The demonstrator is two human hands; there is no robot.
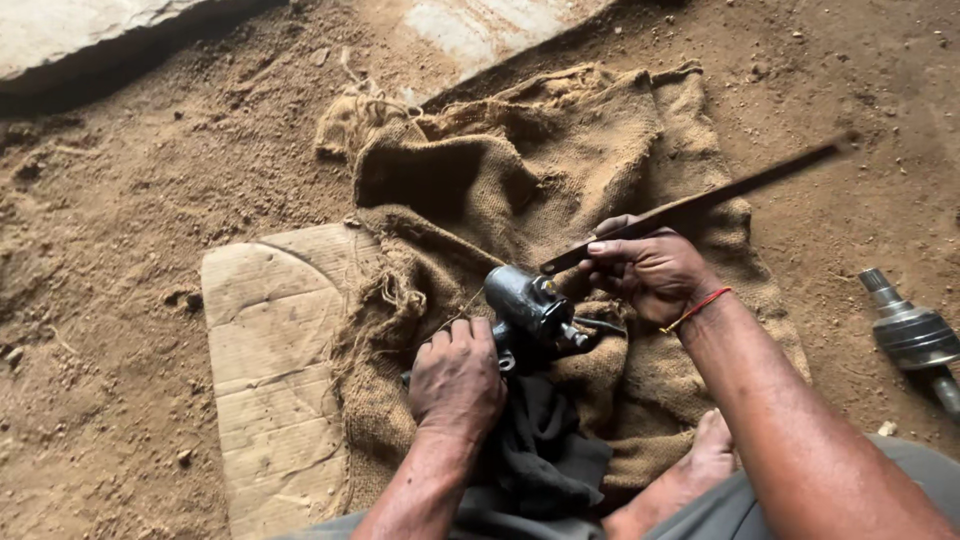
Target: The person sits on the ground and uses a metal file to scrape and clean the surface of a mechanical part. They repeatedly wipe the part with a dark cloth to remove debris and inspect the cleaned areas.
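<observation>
A dark, greasy metal part [530, 302], cylindrical with small fittings, rests on a burlap sack [520, 170] over a dark cloth [545, 450]. My left hand [455, 378] presses down on the near end of the part, fingers curled over it. My right hand [648, 270] grips a long flat metal bar [700, 205] near its lower end. The bar's tip touches the top of the part and its far end points up to the right. A red thread circles my right wrist.
A worn cardboard sheet [270, 360] lies left of the sack on the sandy ground. A metal shaft joint [910, 335] lies at the right edge. My bare foot [710, 450] rests on the sack's near side. A stone slab [80, 30] is at top left.
</observation>
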